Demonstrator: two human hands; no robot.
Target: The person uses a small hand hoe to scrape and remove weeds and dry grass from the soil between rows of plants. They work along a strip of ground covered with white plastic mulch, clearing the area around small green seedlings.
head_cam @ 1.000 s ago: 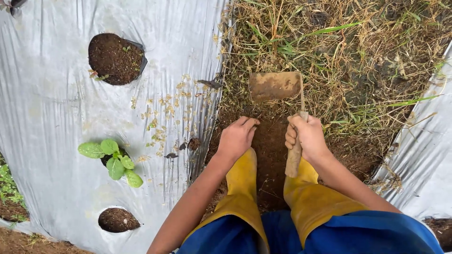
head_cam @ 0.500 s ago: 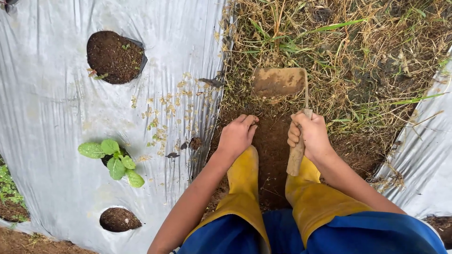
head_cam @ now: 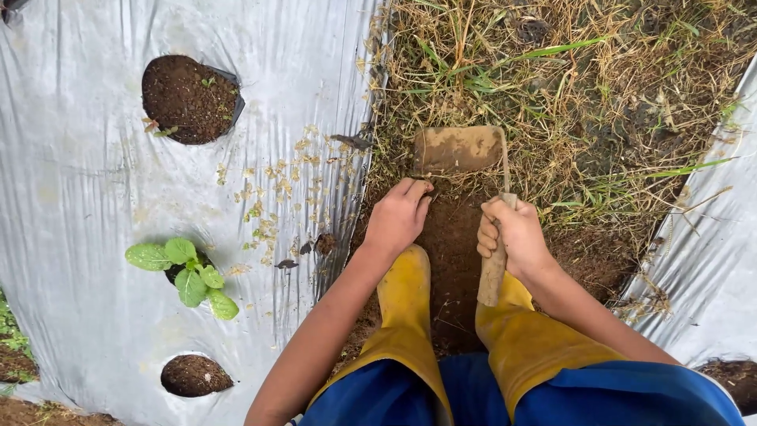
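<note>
My right hand (head_cam: 514, 235) grips the wooden handle (head_cam: 492, 276) of a small hand hoe. Its muddy flat blade (head_cam: 457, 149) rests on the ground ahead of me, at the edge of dry grass and weeds (head_cam: 568, 87). My left hand (head_cam: 398, 217) lies knuckles-up on the bare brown soil (head_cam: 453, 237) just below the blade's left corner, fingers curled down into the grass roots; whether it holds anything I cannot tell. Both hands are in front of my yellow rubber boots (head_cam: 406, 304).
Silver plastic mulch (head_cam: 87, 189) covers the bed on the left, with round planting holes: one of bare soil (head_cam: 188, 96), one with a green leafy seedling (head_cam: 189, 272), another bare hole (head_cam: 195, 375). A second mulch sheet (head_cam: 710, 260) lies at the right.
The hoe blade went forward a little, then came back toward me and now sits lower in the grass. My left hand has slid forward up to the blade's corner.
</note>
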